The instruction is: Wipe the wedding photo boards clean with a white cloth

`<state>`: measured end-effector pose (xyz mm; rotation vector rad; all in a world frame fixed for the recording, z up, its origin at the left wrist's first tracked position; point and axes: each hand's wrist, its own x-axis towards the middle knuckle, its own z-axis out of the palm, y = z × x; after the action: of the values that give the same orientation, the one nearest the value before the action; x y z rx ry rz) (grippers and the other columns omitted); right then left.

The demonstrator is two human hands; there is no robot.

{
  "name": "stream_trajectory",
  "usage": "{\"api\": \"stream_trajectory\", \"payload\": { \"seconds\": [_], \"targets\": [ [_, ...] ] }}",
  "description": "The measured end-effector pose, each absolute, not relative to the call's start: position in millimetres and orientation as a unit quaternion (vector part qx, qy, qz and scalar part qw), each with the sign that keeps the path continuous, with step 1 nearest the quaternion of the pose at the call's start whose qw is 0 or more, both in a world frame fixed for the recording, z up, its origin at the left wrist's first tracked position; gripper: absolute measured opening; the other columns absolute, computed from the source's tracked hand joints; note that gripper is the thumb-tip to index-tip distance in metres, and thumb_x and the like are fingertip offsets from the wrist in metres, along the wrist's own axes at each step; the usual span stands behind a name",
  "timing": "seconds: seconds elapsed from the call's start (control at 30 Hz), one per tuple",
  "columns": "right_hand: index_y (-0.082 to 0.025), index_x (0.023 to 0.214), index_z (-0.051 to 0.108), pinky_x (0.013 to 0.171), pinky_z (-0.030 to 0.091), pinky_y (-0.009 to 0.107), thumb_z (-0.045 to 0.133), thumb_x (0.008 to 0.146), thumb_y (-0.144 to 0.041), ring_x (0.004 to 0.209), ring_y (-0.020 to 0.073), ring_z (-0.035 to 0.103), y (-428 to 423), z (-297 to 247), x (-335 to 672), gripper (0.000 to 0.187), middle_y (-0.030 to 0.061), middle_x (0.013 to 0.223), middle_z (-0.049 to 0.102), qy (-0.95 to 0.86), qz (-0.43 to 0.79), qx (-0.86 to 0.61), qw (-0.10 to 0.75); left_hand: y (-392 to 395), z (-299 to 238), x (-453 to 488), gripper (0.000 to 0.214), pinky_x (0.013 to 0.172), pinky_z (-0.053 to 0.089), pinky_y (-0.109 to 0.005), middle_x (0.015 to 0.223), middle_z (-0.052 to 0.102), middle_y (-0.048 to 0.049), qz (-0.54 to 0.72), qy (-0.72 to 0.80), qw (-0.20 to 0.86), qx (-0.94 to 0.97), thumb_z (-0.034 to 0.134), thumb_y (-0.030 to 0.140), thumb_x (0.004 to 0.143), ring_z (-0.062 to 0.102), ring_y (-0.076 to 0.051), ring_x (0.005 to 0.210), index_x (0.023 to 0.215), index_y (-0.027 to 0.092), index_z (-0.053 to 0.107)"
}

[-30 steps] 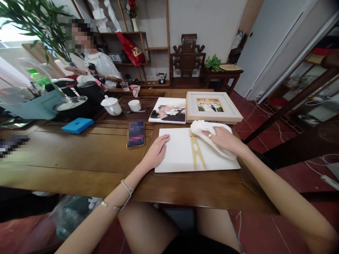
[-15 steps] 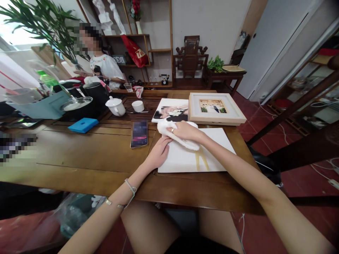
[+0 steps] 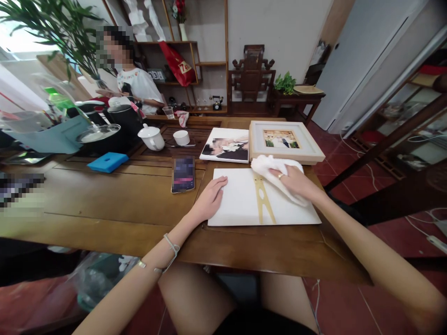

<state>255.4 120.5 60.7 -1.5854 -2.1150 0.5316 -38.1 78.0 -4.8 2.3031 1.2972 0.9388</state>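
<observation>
A white panel (image 3: 240, 204) with a gold stand piece (image 3: 262, 204) lies face down on the wooden table (image 3: 115, 200) in front of me. My left hand (image 3: 209, 200) rests flat on the panel's left edge, fingers together. My right hand (image 3: 291, 182) presses a crumpled white cloth (image 3: 268, 166) onto the panel's upper right part, fingers curled over it.
A phone (image 3: 183, 174) lies left of the panel. Behind it are an unframed photo print (image 3: 226, 150) and a framed photo (image 3: 284, 140). Further left stand a white teapot (image 3: 151, 137), a cup (image 3: 181, 137), a blue sponge (image 3: 107, 162) and kettles. A person sits at the far end.
My right hand has swept the cloth from the panel's upper left back to its upper right. The left hand has stayed on the left edge.
</observation>
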Motion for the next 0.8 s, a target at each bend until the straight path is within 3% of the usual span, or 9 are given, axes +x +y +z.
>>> {"api": "stream_trajectory", "payload": {
  "seconds": [0.13,0.27,0.37,0.47,0.63,0.8],
  "targets": [
    [-0.017,0.127,0.057,0.108,0.035,0.052,0.048,0.091,-0.044,0.125,0.0333,0.051,85,38,271,0.046,0.0141,0.131,0.061,-0.768,0.142,-0.562,0.271,79,-6,-38,0.039,0.115,0.034,-0.049,0.138,0.053,-0.0177,0.328,0.459,0.164,0.810,0.034,0.018,0.095,0.045,-0.025,0.134,0.126,0.010,0.056],
    [-0.018,0.132,0.053,0.115,0.026,0.053,0.049,0.089,-0.028,0.132,0.0283,0.045,29,35,258,0.044,0.0124,0.136,0.057,-0.854,0.111,-0.450,0.235,79,-7,-38,0.039,0.115,0.034,-0.049,0.138,0.053,-0.0164,0.326,0.458,0.161,0.811,0.034,0.019,0.095,0.045,-0.025,0.134,0.127,0.012,0.056],
    [-0.018,0.139,0.046,0.116,0.023,0.054,0.047,0.087,-0.018,0.141,0.0266,0.032,13,39,252,0.052,0.0125,0.147,0.044,-0.891,0.113,-0.393,0.195,79,-6,-38,0.039,0.115,0.033,-0.049,0.139,0.053,-0.0162,0.324,0.461,0.161,0.811,0.034,0.020,0.096,0.045,-0.024,0.134,0.127,0.012,0.055],
    [-0.021,0.141,0.045,0.116,0.015,0.058,0.047,0.092,-0.026,0.145,0.0276,0.022,37,40,256,0.050,0.0121,0.155,0.031,-0.895,0.104,-0.401,0.166,78,-6,-39,0.039,0.115,0.033,-0.050,0.140,0.052,-0.0154,0.322,0.460,0.167,0.811,0.035,0.020,0.096,0.044,-0.024,0.135,0.128,0.014,0.055],
    [-0.028,0.144,0.043,0.108,-0.001,0.074,0.046,0.093,-0.048,0.146,0.0372,0.010,98,40,265,0.055,0.0082,0.157,0.026,-0.856,0.055,-0.502,0.113,78,-7,-39,0.038,0.115,0.034,-0.050,0.140,0.052,-0.0139,0.331,0.453,0.167,0.811,0.035,0.020,0.096,0.044,-0.024,0.135,0.128,0.016,0.055],
    [-0.032,0.149,0.032,0.107,-0.001,0.075,0.042,0.087,-0.023,0.146,0.0347,0.008,84,44,264,0.063,0.0017,0.158,0.026,-0.861,0.082,-0.495,0.083,78,-6,-39,0.039,0.115,0.033,-0.050,0.139,0.052,-0.0153,0.323,0.454,0.165,0.814,0.034,0.020,0.096,0.043,-0.024,0.135,0.129,0.014,0.054]
  ]
}}
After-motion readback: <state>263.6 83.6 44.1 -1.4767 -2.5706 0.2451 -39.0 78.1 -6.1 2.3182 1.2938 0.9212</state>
